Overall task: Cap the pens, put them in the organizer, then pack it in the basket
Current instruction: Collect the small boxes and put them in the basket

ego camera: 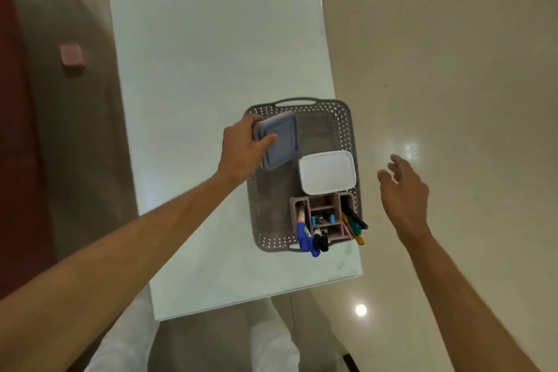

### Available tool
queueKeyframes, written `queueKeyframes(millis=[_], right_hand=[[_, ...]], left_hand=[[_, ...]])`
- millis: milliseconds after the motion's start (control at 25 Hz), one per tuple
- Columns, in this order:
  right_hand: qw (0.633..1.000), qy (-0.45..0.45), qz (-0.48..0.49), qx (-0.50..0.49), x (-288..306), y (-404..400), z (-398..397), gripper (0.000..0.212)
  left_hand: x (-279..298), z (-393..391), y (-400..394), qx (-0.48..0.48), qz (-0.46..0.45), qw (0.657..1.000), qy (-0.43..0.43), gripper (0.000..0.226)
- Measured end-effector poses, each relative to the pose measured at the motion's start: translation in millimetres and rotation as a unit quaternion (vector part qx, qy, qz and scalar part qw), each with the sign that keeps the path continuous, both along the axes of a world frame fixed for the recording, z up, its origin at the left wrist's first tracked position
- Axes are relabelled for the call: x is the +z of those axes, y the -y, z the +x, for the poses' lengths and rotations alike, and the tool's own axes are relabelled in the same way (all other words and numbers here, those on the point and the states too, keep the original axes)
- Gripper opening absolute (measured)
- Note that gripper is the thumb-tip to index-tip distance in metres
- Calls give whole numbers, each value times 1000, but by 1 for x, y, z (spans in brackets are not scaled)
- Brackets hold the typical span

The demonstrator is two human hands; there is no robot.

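The left hand point(241, 151) grips a square blue-grey plastic lidded box point(276, 140), its thumb lying across the lid and its fingers curled round the far left corner; the box is tilted over the far left part of the grey perforated plastic basket point(342, 121). The right hand point(403, 193) hangs off the table's right edge, well apart from everything, fingers spread and loosely bent, holding nothing. The shallow rectangular basket has lattice walls and a handle loop at each short end, with its long axis running away from the person, and it sits on the glossy white rectangular table point(196, 39). In its near right corner stands the dusty-pink plastic compartmented organizer point(324, 216). Blue and black capped marker pens point(309, 237) stand in its left slot, leaning toward the person; green, yellow and dark pens point(354, 225) lean out of its right slot toward the near right. Just beyond the organizer, touching it, rests a white rounded rectangular lidded plastic container point(327, 172).
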State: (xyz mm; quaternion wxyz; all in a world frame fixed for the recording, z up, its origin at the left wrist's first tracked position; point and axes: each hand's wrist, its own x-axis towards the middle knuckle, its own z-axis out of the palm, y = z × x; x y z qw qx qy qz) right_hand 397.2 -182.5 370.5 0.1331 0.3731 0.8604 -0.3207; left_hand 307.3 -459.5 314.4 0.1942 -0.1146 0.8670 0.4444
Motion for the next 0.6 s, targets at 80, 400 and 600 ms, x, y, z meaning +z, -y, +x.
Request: queueKeyframes(millis=[80,400,600], right_hand=[[992,60,-22,106,-30,-14,12,41],[975,77,-211,0,-42,-14,15,54],[935,85,-339,-60,-43,-7,-11,50]], left_hand=[[-20,-5,-14,31,-34,999,-4,51],[-31,9,-59,167,-60,980,92,44],[-31,3,-72,124,-3,989,84,37]])
